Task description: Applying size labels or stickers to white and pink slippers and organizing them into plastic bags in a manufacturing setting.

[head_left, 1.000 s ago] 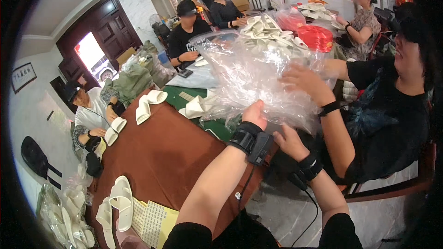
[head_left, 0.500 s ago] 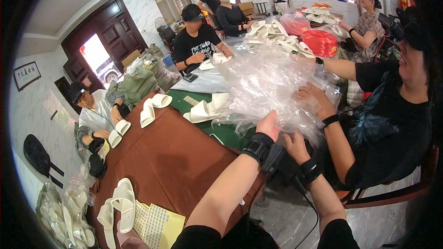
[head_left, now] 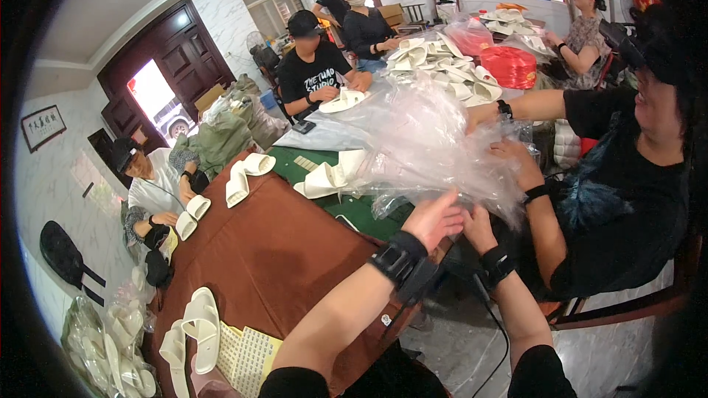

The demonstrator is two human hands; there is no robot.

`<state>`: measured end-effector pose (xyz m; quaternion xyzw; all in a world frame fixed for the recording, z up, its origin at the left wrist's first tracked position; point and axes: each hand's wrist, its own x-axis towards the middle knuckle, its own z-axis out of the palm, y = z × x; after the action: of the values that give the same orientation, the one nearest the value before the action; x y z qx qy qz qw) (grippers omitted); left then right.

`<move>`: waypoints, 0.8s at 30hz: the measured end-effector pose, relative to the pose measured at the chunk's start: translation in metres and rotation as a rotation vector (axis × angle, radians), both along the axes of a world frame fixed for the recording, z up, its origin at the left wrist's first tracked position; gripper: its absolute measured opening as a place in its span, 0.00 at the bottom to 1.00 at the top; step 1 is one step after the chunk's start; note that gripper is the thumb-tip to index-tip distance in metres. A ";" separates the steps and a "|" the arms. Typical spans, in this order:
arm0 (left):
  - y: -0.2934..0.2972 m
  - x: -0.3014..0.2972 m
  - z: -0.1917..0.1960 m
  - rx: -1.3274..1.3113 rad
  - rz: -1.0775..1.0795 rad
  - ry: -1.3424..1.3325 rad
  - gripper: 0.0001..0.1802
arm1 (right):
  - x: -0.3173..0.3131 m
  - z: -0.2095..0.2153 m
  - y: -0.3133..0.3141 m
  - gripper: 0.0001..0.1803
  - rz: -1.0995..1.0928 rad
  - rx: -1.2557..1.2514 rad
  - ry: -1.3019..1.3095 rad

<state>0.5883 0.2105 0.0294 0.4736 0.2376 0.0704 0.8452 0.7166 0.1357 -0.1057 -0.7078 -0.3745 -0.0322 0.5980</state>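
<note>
Both hands rose toward the plastic bags since 0.5 s ago. Left hand and right hand gripped the pile's lower edge, fingers closed on film, above the counter, opposite a co-worker's hand.

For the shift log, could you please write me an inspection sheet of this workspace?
Surface: brown table, green mat at its far end.
Job's things: clear plastic bags in a crumpled heap.
Clutter: white slippers; more pairs at the near edge.
Hands: left hand and right hand both touch the heap's lower edge; grip unclear.
Cables: black cable below the right wrist.
Surroundings: a co-worker's hand on the same heap; others seated around.
</note>
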 end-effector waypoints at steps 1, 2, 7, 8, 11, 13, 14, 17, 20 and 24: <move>-0.004 -0.013 0.001 0.066 -0.064 0.007 0.36 | -0.002 0.008 -0.002 0.15 -0.001 0.000 0.003; -0.007 -0.026 0.002 0.066 -0.064 0.010 0.36 | -0.002 0.017 -0.004 0.16 0.011 -0.033 0.066; -0.029 -0.106 0.038 0.388 -0.177 0.075 0.29 | 0.024 0.013 -0.007 0.22 0.085 -0.170 0.103; -0.032 -0.123 0.049 0.454 -0.160 0.105 0.27 | 0.027 0.012 -0.003 0.22 0.086 -0.173 0.105; -0.029 -0.169 0.071 0.514 -0.173 0.116 0.22 | 0.039 0.006 0.004 0.35 0.002 0.068 -0.034; -0.029 -0.201 0.086 0.528 -0.094 0.148 0.21 | 0.046 0.015 0.011 0.39 0.179 0.162 0.237; -0.030 -0.216 0.091 0.523 -0.030 0.180 0.19 | 0.048 0.022 0.017 0.39 0.144 0.161 0.115; -0.035 -0.255 0.106 0.601 0.101 0.221 0.18 | 0.059 0.034 0.032 0.40 0.079 0.126 -0.013; -0.040 -0.295 0.114 0.641 0.197 0.208 0.17 | 0.067 0.025 0.042 0.39 0.055 0.088 -0.039; -0.047 -0.340 0.110 0.702 0.337 0.200 0.18 | 0.063 0.015 0.040 0.34 0.049 -0.155 -0.084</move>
<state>0.2485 0.1634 0.1395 0.6926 0.3546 0.2384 0.5812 0.7799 0.1752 -0.0907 -0.7405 -0.4181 -0.0182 0.5258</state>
